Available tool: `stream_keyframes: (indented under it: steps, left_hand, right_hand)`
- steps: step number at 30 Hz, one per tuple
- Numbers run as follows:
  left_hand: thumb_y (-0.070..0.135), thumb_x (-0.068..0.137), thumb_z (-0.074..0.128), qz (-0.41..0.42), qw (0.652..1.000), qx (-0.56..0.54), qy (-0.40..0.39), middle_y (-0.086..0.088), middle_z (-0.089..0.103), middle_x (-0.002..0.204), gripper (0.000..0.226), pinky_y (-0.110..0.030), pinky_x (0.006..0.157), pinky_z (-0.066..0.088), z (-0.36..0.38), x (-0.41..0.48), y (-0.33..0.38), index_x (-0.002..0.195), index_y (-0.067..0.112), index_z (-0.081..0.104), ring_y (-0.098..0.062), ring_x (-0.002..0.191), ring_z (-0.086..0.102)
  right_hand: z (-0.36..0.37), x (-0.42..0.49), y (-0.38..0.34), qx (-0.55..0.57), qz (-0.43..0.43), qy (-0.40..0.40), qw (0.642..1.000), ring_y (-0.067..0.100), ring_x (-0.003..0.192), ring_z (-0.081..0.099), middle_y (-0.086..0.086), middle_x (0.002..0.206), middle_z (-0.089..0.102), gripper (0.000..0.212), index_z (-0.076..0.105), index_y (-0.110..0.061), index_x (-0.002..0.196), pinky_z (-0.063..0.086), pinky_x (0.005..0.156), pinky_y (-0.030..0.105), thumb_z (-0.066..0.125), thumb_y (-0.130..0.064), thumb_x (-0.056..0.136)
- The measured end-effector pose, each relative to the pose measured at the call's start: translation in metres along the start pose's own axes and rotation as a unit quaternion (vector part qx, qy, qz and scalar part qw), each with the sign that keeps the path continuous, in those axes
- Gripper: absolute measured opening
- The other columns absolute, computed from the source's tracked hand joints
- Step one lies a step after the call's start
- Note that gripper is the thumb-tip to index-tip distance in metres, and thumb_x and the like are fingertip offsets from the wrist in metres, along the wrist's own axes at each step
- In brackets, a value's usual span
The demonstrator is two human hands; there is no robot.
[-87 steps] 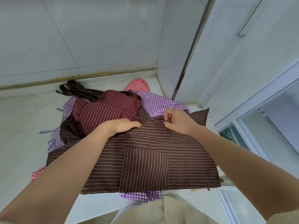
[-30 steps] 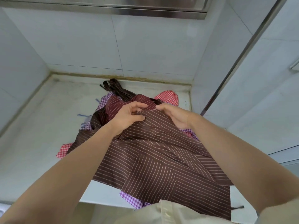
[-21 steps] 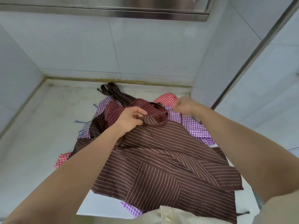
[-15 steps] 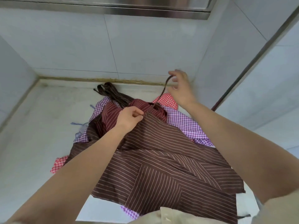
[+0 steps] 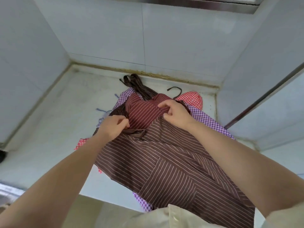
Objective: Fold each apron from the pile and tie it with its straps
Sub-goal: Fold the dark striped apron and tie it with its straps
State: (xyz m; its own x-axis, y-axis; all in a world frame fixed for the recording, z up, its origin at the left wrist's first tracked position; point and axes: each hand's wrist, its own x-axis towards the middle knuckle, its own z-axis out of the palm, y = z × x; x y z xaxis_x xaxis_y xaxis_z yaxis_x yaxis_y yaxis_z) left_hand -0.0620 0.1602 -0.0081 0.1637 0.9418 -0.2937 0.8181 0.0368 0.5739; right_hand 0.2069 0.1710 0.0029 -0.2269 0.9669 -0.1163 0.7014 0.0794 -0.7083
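You stood at a white stone countertop (image 5: pixel 49 129) in a tiled alcove. A dark brown cotton apron with thin pale stripes (image 5: pixel 172 162) lay spread over the pile, its hem hanging past the counter's near edge toward you. Your left hand (image 5: pixel 113 127), fingers curled, pinched the apron's upper left edge. Your right hand (image 5: pixel 176 115) pinched cloth at its upper right, likely to square the top for a first fold. One thin dark strap (image 5: pixel 176 90) lay toward the back edge, probably clear of that fold. Beneath showed at least three more aprons: one maroon striped apron (image 5: pixel 143 111), one purple checked apron (image 5: pixel 207 120), one red checked apron (image 5: pixel 190 99).
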Motion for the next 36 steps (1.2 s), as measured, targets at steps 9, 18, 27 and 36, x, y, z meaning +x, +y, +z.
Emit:
stream_keyframes:
  steps: [9, 18, 27, 36]
  left_hand:
    - [0.038, 0.077, 0.052, 0.048, 0.983, 0.142, 0.108, 0.006, 0.056, 0.067, 0.010, -0.041, 0.098, 0.029, -0.010, -0.034, -0.027, 0.073, 0.030, 0.055, -0.016, 0.078, 0.051]
    - [0.017, 0.079, 0.063, 0.117, 0.949, 0.216, 0.197, -0.007, 0.057, 0.106, 0.028, -0.043, 0.092, 0.040, 0.008, -0.040, -0.013, 0.107, 0.015, 0.061, -0.027, 0.103, 0.047]
    - [0.053, 0.103, 0.023, 0.146, 0.974, 0.098, -0.143, -0.005, 0.068, 0.089, 0.065, -0.037, 0.083, 0.046, 0.062, -0.025, 0.101, 0.089, 0.011, 0.071, -0.021, 0.084, 0.061]
    - [0.068, 0.087, 0.050, 0.004, 0.913, 0.100, -0.396, -0.002, 0.067, 0.121, 0.061, -0.036, 0.104, 0.041, 0.067, -0.011, 0.130, 0.115, 0.018, 0.071, -0.020, 0.109, 0.061]
  right_hand:
    - [0.029, 0.006, -0.019, -0.109, -0.014, -0.013, 0.994, 0.015, 0.087, 0.059, -0.004, 0.100, 0.064, 0.010, 0.069, -0.022, 0.091, 0.051, 0.082, 0.036, 0.065, -0.015, 0.086]
    - [0.027, -0.021, -0.017, -0.022, -0.003, -0.021, 1.000, 0.011, 0.080, 0.062, -0.004, 0.113, 0.050, 0.010, 0.060, -0.021, 0.104, 0.046, 0.080, 0.024, 0.060, -0.020, 0.094]
    - [-0.028, -0.100, 0.036, -0.109, 0.283, -0.124, 0.945, 0.018, 0.076, 0.069, 0.005, 0.081, 0.071, 0.067, 0.068, -0.011, 0.081, 0.052, 0.086, 0.033, 0.023, -0.055, 0.102]
    - [-0.036, -0.150, 0.064, 0.022, 0.339, -0.242, 0.909, 0.021, 0.119, 0.057, -0.004, 0.130, 0.059, 0.054, 0.064, -0.019, 0.124, 0.041, 0.109, 0.040, 0.048, -0.060, 0.093]
